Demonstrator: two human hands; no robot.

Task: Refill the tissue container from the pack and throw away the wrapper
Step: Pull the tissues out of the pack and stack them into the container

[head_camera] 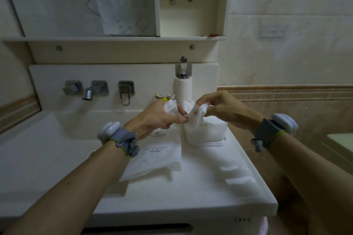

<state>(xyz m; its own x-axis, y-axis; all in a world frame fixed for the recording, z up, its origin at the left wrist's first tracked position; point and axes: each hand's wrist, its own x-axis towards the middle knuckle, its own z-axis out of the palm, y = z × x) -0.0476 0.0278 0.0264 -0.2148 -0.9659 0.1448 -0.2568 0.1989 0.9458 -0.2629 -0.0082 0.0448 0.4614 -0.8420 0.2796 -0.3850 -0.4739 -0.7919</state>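
Both hands above tissue container (205, 133) on bench (191, 192). Left hand (160, 117) and right hand (219, 108) fingers each pinched on tissue (193, 118).

Both forearms reach forward from lower frame corners, converging toward centre. Left hand (160, 118) back turned up, fingers curled, thumb and fingertips pinching white tissue (188, 112). Right hand (219, 109) arched, knuckles up, fingers bent downward, pinching same tissue from other side. Hands close together, fingertips nearly meeting. Grey band with white pod on each wrist: left (118, 137), right (275, 129).
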